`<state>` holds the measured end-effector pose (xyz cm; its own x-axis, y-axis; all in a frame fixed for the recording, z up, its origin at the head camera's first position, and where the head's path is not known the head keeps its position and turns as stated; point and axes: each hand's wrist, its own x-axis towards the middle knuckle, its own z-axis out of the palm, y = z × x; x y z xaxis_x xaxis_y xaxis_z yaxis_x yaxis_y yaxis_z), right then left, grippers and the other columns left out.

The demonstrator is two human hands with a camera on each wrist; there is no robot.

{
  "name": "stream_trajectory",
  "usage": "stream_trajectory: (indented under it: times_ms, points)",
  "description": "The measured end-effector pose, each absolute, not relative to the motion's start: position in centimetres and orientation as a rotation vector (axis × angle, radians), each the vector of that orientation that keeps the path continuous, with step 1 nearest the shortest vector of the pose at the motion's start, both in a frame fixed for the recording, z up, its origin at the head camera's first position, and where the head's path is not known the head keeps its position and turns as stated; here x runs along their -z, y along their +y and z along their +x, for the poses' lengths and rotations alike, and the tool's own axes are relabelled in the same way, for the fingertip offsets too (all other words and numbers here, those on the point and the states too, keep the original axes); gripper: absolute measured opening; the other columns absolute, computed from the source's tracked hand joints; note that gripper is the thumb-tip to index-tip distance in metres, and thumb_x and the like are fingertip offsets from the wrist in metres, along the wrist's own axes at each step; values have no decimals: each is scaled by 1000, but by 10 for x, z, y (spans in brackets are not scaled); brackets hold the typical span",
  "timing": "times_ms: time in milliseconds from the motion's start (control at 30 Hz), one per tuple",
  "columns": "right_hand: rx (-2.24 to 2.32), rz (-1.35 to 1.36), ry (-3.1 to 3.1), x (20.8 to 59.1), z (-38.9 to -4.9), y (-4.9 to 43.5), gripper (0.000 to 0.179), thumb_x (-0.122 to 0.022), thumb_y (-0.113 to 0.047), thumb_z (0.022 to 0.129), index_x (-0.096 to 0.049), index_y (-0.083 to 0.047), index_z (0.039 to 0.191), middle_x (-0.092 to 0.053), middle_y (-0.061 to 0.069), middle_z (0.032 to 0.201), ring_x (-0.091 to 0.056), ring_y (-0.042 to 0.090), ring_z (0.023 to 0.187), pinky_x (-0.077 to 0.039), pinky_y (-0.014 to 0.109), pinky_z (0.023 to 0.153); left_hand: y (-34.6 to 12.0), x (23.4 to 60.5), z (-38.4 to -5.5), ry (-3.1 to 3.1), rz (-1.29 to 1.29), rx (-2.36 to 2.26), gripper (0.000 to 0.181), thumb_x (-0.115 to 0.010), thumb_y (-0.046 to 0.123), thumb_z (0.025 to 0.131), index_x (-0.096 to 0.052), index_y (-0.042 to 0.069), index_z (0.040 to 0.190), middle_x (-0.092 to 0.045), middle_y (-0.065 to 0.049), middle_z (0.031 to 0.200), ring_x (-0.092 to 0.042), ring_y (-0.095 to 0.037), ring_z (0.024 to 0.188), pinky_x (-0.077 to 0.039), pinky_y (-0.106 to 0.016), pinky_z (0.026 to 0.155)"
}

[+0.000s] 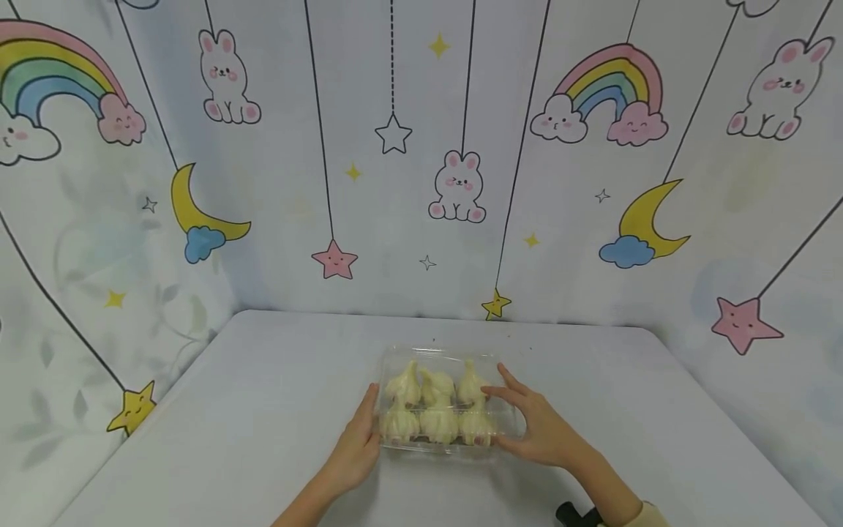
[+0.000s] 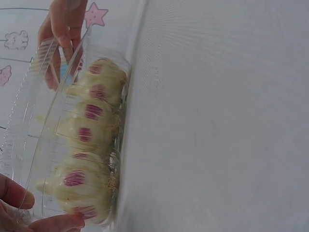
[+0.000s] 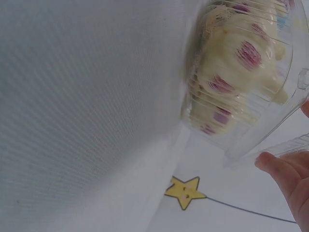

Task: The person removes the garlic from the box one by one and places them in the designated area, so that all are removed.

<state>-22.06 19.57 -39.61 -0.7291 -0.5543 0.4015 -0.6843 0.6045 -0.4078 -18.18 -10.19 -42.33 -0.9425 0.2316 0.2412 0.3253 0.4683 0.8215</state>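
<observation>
A clear plastic clamshell box (image 1: pixel 503 422) with several pale garlic bulbs (image 1: pixel 438 424) inside sits on the white table. Purple patches mark the bulbs (image 2: pixel 91 133) in the left wrist view. My left hand (image 1: pixel 361 443) holds the box's left end, its thumb and a finger around the corner. At the right end, my right hand (image 1: pixel 536 428) grips the plastic edge, thumb low at the front and fingers spread over the side. The ridged lid (image 2: pixel 21 116) stands slightly apart from the base rim in the wrist views. Some right-hand fingers (image 3: pixel 285 174) are cut off by the frame.
The white tabletop (image 1: pixel 296 380) extends around the box. Behind it hangs a white backdrop (image 1: pixel 283 146) printed with rabbits, rainbows, moons and stars. Tiny dark specks lie near the table's back edge. A black object (image 1: pixel 574 514) is by the right forearm.
</observation>
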Motion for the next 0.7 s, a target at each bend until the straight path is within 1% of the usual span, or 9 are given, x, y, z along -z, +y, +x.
stream_trajectory:
  times_ms: [233, 533, 700]
  points:
    - [-839, 1033, -2576, 394, -223, 195, 58, -76, -17, 67, -57, -10, 122, -28, 24, 143, -40, 46, 120, -42, 63, 84, -100, 425, -181, -2597, -475, 1457, 59, -33, -10, 87, -8, -13, 140, -8, -31, 146, -7, -43, 134, -10, -57, 106]
    - [-877, 1033, -2553, 393, -223, 195, 53, -75, -18, 68, -60, -8, 117, -32, 26, 141, -44, 47, 116, -42, 65, 80, -100, 427, -181, -2596, -448, 1465, 59, -34, -9, 87, -10, -12, 140, -10, -30, 146, -9, -42, 134, -12, -57, 107]
    - [-875, 1036, -2548, 391, -225, 196, 50, -76, -22, 70, -61, -11, 116, -34, 25, 140, -44, 47, 116, -41, 66, 80, -99, 426, -181, -2543, -472, 1484, 59, -35, -12, 86, -12, -12, 140, -12, -32, 145, -11, -44, 133, -13, -58, 106]
